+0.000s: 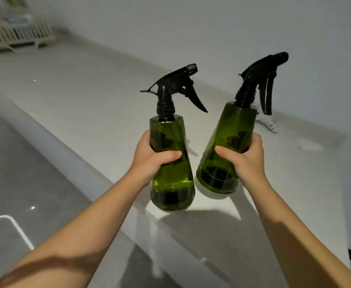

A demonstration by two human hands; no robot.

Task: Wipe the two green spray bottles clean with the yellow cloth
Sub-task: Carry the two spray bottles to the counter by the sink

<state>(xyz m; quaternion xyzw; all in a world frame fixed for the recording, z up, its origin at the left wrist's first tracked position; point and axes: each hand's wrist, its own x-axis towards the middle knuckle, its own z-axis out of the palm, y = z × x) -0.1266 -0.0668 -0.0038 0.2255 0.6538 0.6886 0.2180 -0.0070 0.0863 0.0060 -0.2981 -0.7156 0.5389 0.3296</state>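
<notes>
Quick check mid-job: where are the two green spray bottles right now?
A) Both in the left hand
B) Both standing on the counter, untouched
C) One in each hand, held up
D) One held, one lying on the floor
C: the left hand grips one green spray bottle and the right hand grips the other green spray bottle, both held above the white counter.

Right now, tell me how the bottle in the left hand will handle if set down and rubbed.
The left bottle, gripped by the left hand, looks light: liquid fills only its base. Its wide bottom should resist tipping, though the tall black trigger head raises leverage. Droplets on its glossy plastic suggest it may be slippery.
</notes>
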